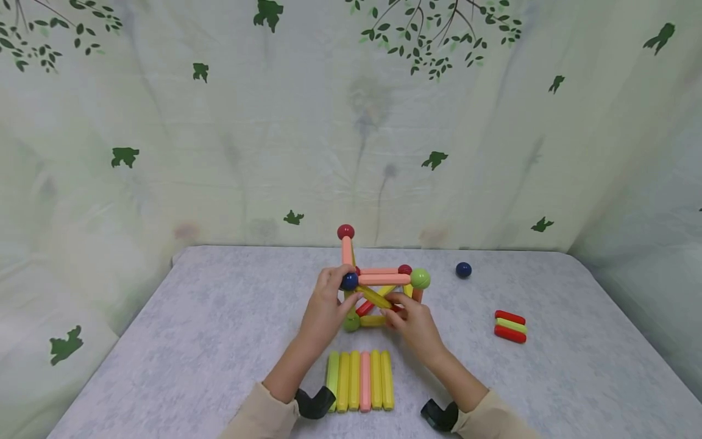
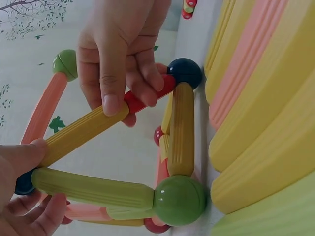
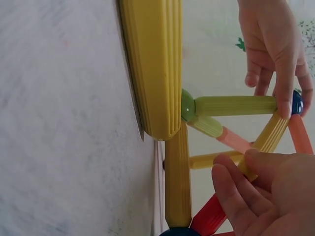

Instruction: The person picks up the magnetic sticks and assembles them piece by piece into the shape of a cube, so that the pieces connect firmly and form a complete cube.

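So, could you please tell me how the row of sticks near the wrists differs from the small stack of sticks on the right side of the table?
The row of sticks has six pieces lying side by side, pointing away from the person; the small stack has three, lying crosswise. The row is mostly yellow, with one green and one pink stick; the stack is red, green, red. The row lies between the person's forearms; the stack lies apart from both hands. Both lie loose on the table, outside the built frame.
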